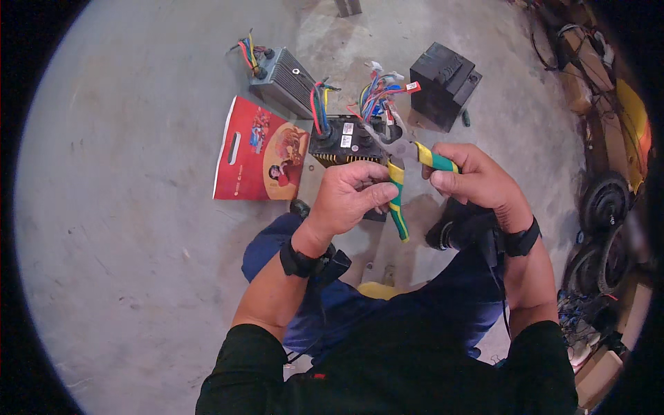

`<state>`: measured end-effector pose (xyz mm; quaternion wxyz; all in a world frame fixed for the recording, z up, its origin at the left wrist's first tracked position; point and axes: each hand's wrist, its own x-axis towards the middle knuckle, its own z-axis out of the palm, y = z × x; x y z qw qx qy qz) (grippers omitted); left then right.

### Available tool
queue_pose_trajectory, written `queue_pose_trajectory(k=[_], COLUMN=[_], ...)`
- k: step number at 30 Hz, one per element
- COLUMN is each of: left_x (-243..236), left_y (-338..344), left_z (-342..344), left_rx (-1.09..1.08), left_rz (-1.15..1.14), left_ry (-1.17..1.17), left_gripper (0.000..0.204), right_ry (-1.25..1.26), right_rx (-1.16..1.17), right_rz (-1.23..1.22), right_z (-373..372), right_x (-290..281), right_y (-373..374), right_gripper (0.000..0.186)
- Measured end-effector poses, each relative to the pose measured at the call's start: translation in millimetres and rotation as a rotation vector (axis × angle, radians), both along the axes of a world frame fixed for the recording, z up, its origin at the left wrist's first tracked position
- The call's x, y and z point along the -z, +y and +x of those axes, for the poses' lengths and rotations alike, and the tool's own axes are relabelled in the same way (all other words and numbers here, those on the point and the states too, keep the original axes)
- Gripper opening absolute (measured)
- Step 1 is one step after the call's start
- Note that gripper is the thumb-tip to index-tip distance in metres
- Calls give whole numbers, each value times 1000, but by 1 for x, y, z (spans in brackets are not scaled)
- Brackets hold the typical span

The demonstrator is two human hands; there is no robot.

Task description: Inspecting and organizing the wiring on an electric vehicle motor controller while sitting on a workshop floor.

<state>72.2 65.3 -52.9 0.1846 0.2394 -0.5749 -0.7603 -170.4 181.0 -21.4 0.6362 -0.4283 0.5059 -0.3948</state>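
Note:
My left hand (pixel 353 197) and my right hand (pixel 470 176) grip the two green and yellow handles of a pair of pliers (pixel 401 149), one handle each, spread apart. The steel jaws sit over the right end of a black finned box (pixel 335 149), among its bundle of coloured wires and connectors (pixel 380 97); exactly what they touch is unclear. Thick coloured cables (pixel 319 104) rise from the box's left side. Behind it lies a silver finned box (pixel 283 79) with its own cables (pixel 249 55).
A red printed bag (pixel 235 173) lies on the concrete floor (pixel 124 173) at left. A black battery-like block (pixel 443 83) stands back right. Wheels (pixel 602 207), cardboard and tangled cables line the right edge. My knees and feet frame the work area; a yellow seat (pixel 380 290) shows below me.

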Motion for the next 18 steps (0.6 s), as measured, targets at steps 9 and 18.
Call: queue_pose_trajectory(k=[9,18], left_x=[12,19], left_y=[9,16], left_z=[-15,-23], left_rx=[176,111], left_rz=[130,190], left_ry=[-26,77], left_gripper=[37,33], right_ry=[222,374], right_rx=[27,52], right_rz=[-30,-292], right_z=[3,6], right_x=[12,23], right_y=[15,23], right_gripper=[34,87])
